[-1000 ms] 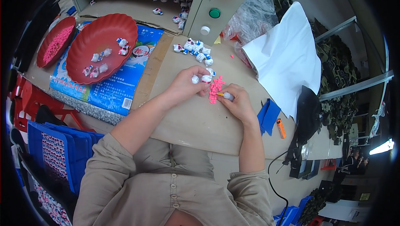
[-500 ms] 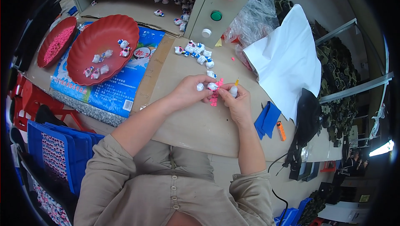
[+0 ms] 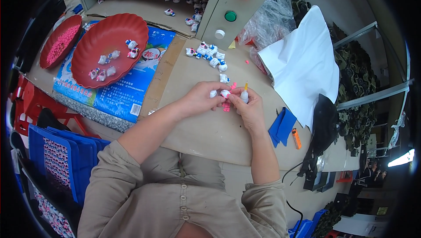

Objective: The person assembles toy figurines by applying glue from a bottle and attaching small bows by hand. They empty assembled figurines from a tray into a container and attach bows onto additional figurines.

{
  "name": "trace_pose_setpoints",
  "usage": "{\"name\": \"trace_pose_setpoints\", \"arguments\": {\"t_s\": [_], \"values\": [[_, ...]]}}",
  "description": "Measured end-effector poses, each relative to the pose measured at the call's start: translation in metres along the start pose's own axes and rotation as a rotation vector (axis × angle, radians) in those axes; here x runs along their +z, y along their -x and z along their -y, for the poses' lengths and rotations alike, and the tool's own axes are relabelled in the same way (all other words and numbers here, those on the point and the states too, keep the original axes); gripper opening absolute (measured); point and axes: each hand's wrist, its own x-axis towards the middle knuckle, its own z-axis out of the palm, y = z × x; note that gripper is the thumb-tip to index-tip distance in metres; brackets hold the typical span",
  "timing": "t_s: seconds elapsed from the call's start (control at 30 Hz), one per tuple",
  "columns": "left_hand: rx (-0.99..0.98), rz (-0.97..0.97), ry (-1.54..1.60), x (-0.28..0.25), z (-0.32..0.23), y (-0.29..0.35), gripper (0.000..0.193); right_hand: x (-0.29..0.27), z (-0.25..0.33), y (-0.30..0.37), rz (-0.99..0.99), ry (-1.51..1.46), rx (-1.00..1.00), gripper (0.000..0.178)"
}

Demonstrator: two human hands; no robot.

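My left hand (image 3: 202, 99) pinches a small white figurine (image 3: 225, 93) mid-bench; my right hand (image 3: 248, 106) grips a glue bottle (image 3: 244, 96) against it; several figurines (image 3: 209, 54) wait toward the far edge; few lie finished in the red tray (image 3: 87, 67).

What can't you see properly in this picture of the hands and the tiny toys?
- Head view: the small white figure between the left hand and the right hand is mostly covered by fingers; its details are too small.
- The glue bottle: only its tip shows above the right hand.
- Pink bits under the hands: too small to tell their shape.
- Figures in the red tray: too tiny.
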Motion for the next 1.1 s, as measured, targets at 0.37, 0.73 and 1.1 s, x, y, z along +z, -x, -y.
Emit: {"name": "trace_pose_setpoints", "arguments": {"t_s": [0.37,0.73,1.1], "values": [[-0.059,0.002,-0.015,0.001,-0.004,0.006,0.031,0.000,-0.017,0.002,-0.008,0.158,-0.135,0.015],[-0.090,0.006,0.073,-0.001,-0.007,0.001,0.031,0.002,-0.014,0.002,-0.049,0.064,-0.121,0.014],[-0.123,0.025,0.212,-0.001,-0.010,0.002,0.025,0.005,-0.011,0.006,-0.042,0.075,-0.131,0.011]]}}
